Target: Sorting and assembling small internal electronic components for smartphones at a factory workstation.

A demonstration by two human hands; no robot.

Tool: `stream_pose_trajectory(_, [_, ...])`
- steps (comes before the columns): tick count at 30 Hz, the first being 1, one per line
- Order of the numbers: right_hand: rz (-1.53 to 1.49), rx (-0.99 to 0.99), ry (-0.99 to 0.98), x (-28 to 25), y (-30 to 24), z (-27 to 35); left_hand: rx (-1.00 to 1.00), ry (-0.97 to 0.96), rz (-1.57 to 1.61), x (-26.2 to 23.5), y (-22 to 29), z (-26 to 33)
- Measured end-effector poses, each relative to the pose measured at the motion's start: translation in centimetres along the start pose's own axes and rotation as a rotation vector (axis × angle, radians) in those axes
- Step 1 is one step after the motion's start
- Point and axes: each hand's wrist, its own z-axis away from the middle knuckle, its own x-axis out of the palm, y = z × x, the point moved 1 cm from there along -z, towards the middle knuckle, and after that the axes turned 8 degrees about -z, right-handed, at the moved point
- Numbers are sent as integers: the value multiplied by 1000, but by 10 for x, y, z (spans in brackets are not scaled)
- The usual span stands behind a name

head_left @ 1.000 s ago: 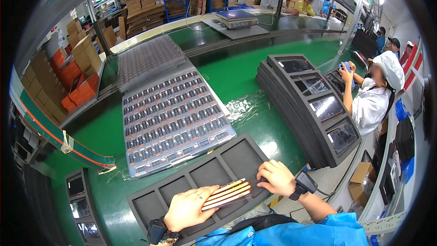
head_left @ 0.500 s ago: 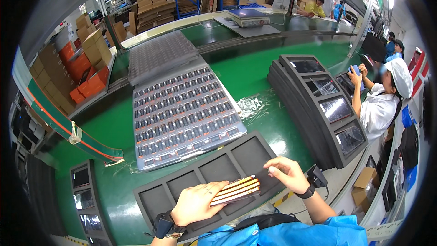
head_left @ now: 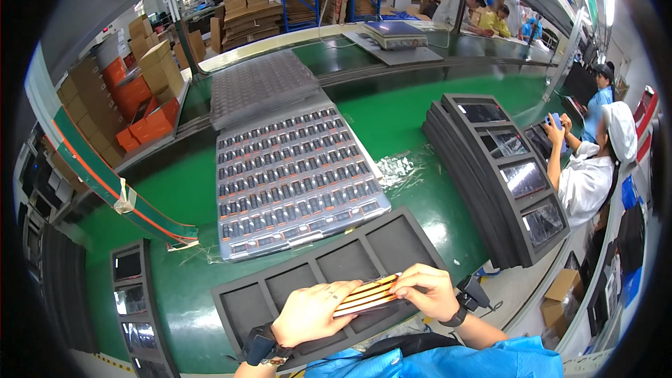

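Note:
My left hand (head_left: 311, 315) is closed around a stack of thin, flat dark panels (head_left: 368, 296) with bright orange-yellow edges, held tilted above a black foam tray (head_left: 344, 262). At the stack's right end, my right hand (head_left: 429, 295) pinches with thumb and forefinger at the panels' edge. Whether a small piece sits between those fingertips is hidden. The tray's visible square compartments hold nothing. Just beyond it lies a clear plastic tray (head_left: 308, 239) filled with rows of small dark parts with orange bits.
A tall pile of foam trays (head_left: 483, 189) with wrapped dark screens stands at the right. Another foam tray (head_left: 133, 308) with screens lies at left, near a green-and-orange post (head_left: 119, 196). A co-worker in white (head_left: 591, 168) handles a blue object. Crumpled clear plastic (head_left: 400, 170) lies on the green bench.
My right hand has come left and down from beside the stack to its right end, fingers now against the panels. My left hand keeps its grip. The whole view has shifted slightly.

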Motion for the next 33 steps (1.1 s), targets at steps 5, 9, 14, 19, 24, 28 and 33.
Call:
stream_pose_trajectory(5, [-13,139,140,-12,9,-10,-22,-20,26,0,0,3])
stream_pose_trajectory(9, [59,154,-20,-13,6,-42,8,5,32,0,-1,3])
stream_pose_trajectory(14, [549,-202,-405,7,37,-98,23,42,8,6,-4,9])
stream_pose_trajectory(19, [861,-381,-572,25,55,-113,51,63,7,8,-5,7])
stream_pose_trajectory(24, [764,-355,-522,32,71,-102,57,33,-21,8,-1,12])
stream_pose_trajectory(28, [744,-324,-579,29,86,-93,56,0,-34,10,3,14])
stream_pose_trajectory(33, [669,-386,-426,26,73,-83,61,-97,-129,13,10,17])
